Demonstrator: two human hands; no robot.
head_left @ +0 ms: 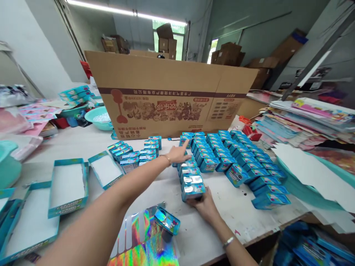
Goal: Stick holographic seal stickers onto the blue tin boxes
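Observation:
Small blue boxes with shiny tops stand on edge in rows across the white table. My left hand (179,153) reaches over the far part of the nearest row, index finger stretched out and the other fingers partly hidden. At that row's near end, my right hand (203,204) is closed against the front blue box (193,190), thumb at its right side and fingers low on its near face. Left of this hand, a single blue box (167,221) lies on a rainbow foil sticker sheet (138,240).
A large cardboard carton (172,77) stands upright behind the rows. Open blue trays (68,208) lie at left, near a turquoise bowl (97,125). Stacked printed sheets (305,129) and a turquoise basin (302,184) are at right. Below the table edge is a carton of blue packaging (313,247).

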